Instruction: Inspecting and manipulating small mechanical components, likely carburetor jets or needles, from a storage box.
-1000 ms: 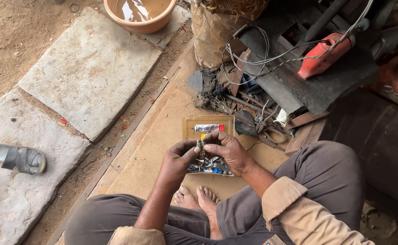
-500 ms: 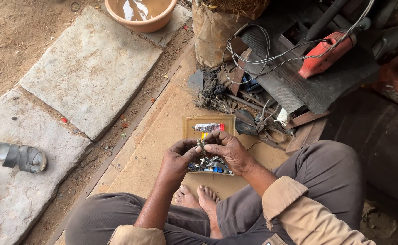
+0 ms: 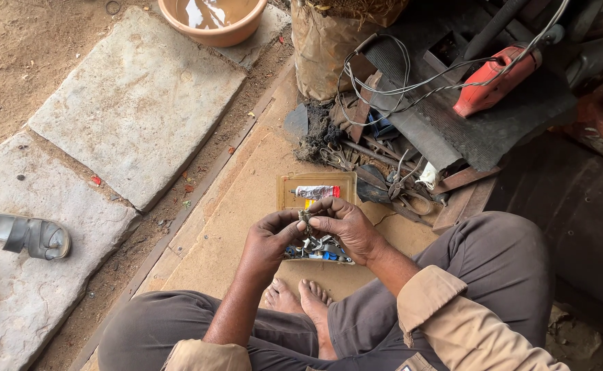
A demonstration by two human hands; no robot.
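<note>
I sit cross-legged on a wooden board [image 3: 239, 227]. My left hand [image 3: 270, 237] and my right hand [image 3: 346, 227] meet above a small open cardboard box [image 3: 287, 189]. Both pinch one small dark metal part [image 3: 306, 218] between their fingertips. The box holds a glue tube [image 3: 317, 192] at its far end and several small metal and blue bits [image 3: 318, 249] at its near end, partly hidden by my hands. My bare feet [image 3: 301, 299] rest just below the box.
A red power drill [image 3: 494, 86] with tangled wires lies at the upper right beside scissors and pliers [image 3: 401, 189]. A sack [image 3: 325, 48] and a clay-coloured basin of water [image 3: 212, 17] stand at the top. Stone slabs [image 3: 136, 103] and a sandal [image 3: 30, 235] lie to the left.
My hands stay together over the box, only fingers shifting slightly on the small part.
</note>
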